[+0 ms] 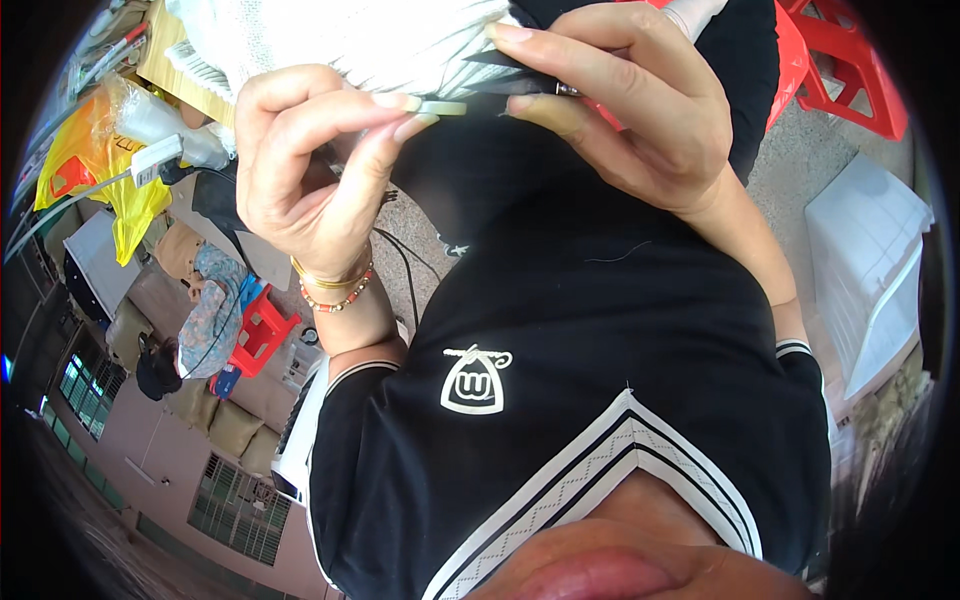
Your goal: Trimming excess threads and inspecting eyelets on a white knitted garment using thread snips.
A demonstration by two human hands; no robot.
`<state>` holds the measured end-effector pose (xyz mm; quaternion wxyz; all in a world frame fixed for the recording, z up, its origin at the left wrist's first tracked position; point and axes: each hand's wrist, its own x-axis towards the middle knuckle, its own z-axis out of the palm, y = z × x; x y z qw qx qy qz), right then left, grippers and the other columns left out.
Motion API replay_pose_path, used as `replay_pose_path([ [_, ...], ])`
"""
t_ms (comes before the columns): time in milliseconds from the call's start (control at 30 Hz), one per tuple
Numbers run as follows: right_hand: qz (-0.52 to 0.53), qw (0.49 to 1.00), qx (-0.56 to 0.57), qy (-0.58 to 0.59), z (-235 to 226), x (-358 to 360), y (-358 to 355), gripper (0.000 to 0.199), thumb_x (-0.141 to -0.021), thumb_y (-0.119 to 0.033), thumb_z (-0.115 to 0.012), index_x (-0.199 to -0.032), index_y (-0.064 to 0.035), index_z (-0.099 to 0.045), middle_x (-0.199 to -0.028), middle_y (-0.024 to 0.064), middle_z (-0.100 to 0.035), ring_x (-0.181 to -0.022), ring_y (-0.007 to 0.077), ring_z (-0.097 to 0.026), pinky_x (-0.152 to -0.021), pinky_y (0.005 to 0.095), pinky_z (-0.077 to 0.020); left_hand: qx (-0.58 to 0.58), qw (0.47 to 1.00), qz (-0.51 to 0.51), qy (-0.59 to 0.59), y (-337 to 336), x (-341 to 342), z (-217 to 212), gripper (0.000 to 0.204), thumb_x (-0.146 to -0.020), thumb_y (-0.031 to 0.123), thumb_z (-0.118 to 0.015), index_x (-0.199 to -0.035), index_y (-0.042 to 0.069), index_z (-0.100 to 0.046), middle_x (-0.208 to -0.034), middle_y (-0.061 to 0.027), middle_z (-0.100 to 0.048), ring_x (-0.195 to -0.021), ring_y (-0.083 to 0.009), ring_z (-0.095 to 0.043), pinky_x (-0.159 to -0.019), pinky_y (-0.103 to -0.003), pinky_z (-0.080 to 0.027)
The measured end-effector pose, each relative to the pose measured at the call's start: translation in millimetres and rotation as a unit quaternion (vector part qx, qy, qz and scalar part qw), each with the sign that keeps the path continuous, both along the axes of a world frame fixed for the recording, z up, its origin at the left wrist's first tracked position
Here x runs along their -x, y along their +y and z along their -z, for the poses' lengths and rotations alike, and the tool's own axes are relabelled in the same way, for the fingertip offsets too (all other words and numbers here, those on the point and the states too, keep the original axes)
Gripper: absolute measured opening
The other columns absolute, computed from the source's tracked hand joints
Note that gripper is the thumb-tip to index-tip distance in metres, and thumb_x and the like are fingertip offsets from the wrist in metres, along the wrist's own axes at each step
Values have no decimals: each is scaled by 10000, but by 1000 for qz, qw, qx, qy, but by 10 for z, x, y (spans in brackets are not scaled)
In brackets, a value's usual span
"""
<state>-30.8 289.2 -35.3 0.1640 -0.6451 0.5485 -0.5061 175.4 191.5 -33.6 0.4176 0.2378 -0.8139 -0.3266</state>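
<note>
Between the thumb and forefinger of my left hand (305, 165) is a small pale flat piece (445, 108), perhaps a button seen edge-on. My right hand (640, 105) is curled around a dark pointed cutting tool (508, 76), its tip pointing left and a small metal part showing near the palm. Its exact kind is partly hidden by the fingers. The right thumb and forefinger tips are apart, near the pale piece. White ribbed knit fabric (340, 40) lies bunched just beyond both hands, over dark cloth.
A wooden tabletop (180, 65) stands at far left, with a yellow plastic bag (125, 215) and a white plug block (157, 158) on a cable nearby. Another person (212, 310) is by a red stool (265, 330). A red stool (850, 70) and a white panel (865, 250) stand right.
</note>
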Motion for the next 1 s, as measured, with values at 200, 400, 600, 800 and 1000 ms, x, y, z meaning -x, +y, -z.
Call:
replay_pose_path([
  [200, -23, 993, -25, 109, -81, 20, 21, 381, -703, -99, -802, -1072, -57, -717, -821, 28, -607, -657, 124, -558, -541, 234, -411, -2, 1000, 10, 29, -26, 16, 46, 263, -624, -42, -808, -853, 57, -723, -843, -30, -573, -695, -85, -525, -585, -190, -387],
  [400, -17, 998, 5, 63, -19, -2, 4, 344, -706, -86, -794, -1042, -52, -727, -814, 38, -608, -658, 122, -560, -525, 230, -406, -1, 999, 17, 35, -33, 10, 55, 262, -619, -44, -807, -845, 62, -725, -832, -26, -572, -689, -88, -528, -583, -194, -391],
  [600, -24, 997, 11, 69, -17, -9, 9, 347, -704, -75, -793, -1043, -42, -725, -825, 47, -601, -659, 124, -552, -519, 230, -403, 6, 1000, 17, 26, -23, 16, 49, 261, -616, -43, -804, -841, 67, -730, -836, -22, -569, -695, -90, -531, -588, -195, -394],
  [800, -17, 1000, -20, -15, 11, -62, 18, 378, -697, -68, -802, -1065, -46, -718, -861, 44, -587, -683, 121, -543, -532, 228, -402, 12, 999, 21, 27, -29, 16, 65, 267, -611, -45, -798, -843, 69, -731, -838, -22, -565, -701, -97, -533, -596, -194, -397],
  [1000, -15, 999, -34, -20, -30, -54, 38, 395, -696, -65, -807, -1081, -59, -716, -873, 30, -579, -685, 119, -539, -539, 229, -404, 19, 999, 27, 31, -43, 13, 73, 271, -609, -42, -798, -847, 70, -731, -836, -23, -566, -696, -96, -534, -589, -196, -400],
])
